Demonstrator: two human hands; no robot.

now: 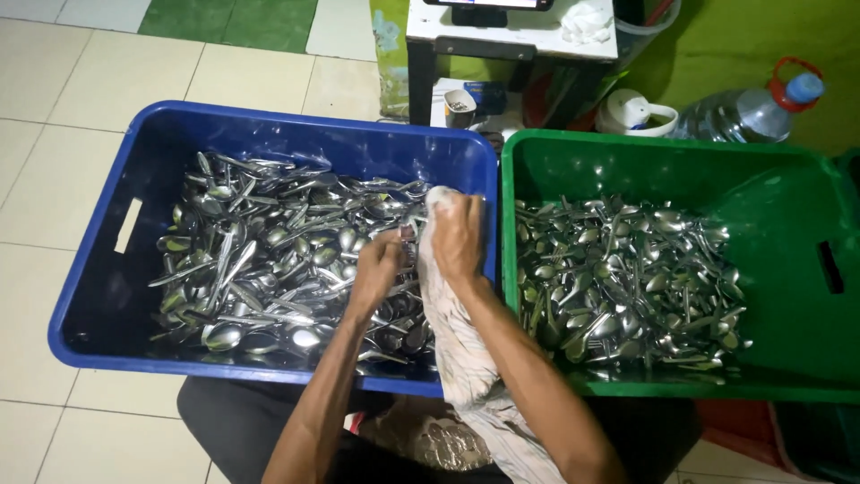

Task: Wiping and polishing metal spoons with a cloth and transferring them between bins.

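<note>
Blue crate (pixel 134 170) and green crate (pixel 788 197) are sitting side by side on the floor, both holding spoons (pixel 269 269). Right hand (pixel 459 237) is clamping a cloth (pixel 457 350) over the blue crate's right edge; left hand (pixel 376 269) is pinching a spoon's handle there.

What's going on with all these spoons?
A person sits over two crates of metal cutlery. Both hands are above the blue crate: the right hand grips a pale cloth, the left hand meets it, apparently holding a spoon, mostly hidden. The green crate alongside holds another pile.
</note>
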